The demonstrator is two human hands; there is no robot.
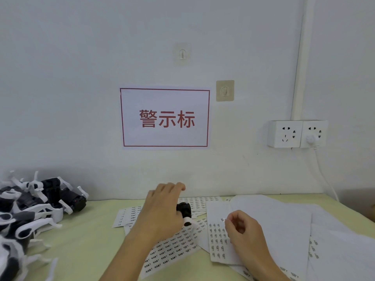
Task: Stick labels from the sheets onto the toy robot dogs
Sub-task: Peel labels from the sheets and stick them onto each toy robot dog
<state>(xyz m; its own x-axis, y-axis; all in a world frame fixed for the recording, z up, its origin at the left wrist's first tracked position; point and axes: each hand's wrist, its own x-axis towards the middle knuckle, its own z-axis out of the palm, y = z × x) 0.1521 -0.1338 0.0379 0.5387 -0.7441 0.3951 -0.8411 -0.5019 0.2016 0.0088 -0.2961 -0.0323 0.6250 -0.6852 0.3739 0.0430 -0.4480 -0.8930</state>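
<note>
**Label pinched, toy dog gripped over the sheets**

The left hand (pixel 162 211) clasps a glossy black-and-white toy robot dog (pixel 185 212) above flat matte label sheets (pixel 174 248). The right hand (pixel 243 230) pinches a tiny label (pixel 223 219). More toy dogs (pixel 34 207) pile at 9 o'clock; bare pale-green tabletop (pixel 81 240) lies between.

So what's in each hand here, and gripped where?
Left hand holds a toy robot dog around its black body. Right hand pinches a small label at its fingers, over a label sheet.
</note>
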